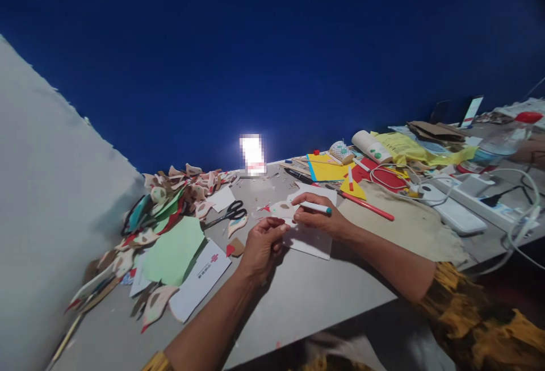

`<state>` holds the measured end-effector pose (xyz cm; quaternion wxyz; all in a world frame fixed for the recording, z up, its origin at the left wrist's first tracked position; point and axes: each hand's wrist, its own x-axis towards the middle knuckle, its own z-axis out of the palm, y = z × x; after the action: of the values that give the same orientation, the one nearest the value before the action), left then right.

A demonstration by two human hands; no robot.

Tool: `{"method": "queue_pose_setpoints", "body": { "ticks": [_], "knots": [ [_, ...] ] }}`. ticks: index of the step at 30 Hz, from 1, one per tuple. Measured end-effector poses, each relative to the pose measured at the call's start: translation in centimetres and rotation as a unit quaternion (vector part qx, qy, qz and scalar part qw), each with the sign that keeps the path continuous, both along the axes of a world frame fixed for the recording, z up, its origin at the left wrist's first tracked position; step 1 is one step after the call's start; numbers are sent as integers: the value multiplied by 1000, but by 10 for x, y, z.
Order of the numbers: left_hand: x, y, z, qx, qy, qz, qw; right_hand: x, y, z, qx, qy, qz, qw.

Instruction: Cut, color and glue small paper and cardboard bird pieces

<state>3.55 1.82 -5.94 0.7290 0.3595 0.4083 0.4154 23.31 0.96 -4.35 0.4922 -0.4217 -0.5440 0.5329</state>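
Note:
Between my hands is a pale bird cutout [281, 209] with a brown patch and a red beak, over white paper [313, 244]. My right hand [326, 220] grips a white marker [313, 207] with a teal end pointing right; its fingertips are close to the cutout. Thumb and fingers of my left hand [264, 244] are pinched together just below the cutout; what they hold is too small to make out. To the left lie black-handled scissors [232, 212] and another small bird cutout [237, 225].
A heap of bird cutouts [200, 180] and a green sheet [176, 251] lie left. On the right are a red pen [368, 206], beige cloth [404, 220], yellow card [327, 167], power strip [477, 197] with cables and a bottle [504, 141]. A bright, pixelated screen [252, 155] stands behind.

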Motion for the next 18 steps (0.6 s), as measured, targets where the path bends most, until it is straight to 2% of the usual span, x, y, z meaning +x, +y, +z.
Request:
{"method": "queue_pose_setpoints", "body": {
  "ticks": [5, 9, 13, 15, 18],
  "knots": [
    [0, 5, -2, 26, -6, 46, 999, -3, 1, 4, -50, 12, -1, 999],
    [-2, 7, 0, 46, 7, 40, 998, -5, 1, 3, -94, 47, 16, 994],
    [-4, 7, -2, 55, 31, 37, 997, -5, 4, 0, -154, 66, 66, 984],
    [-4, 8, -5, 48, 35, 36, 998, -4, 5, -1, -140, 35, 49, 988],
    [-4, 9, -10, 33, 31, 37, 998, -3, 5, -1, -74, -2, -25, 997]
  ]
}}
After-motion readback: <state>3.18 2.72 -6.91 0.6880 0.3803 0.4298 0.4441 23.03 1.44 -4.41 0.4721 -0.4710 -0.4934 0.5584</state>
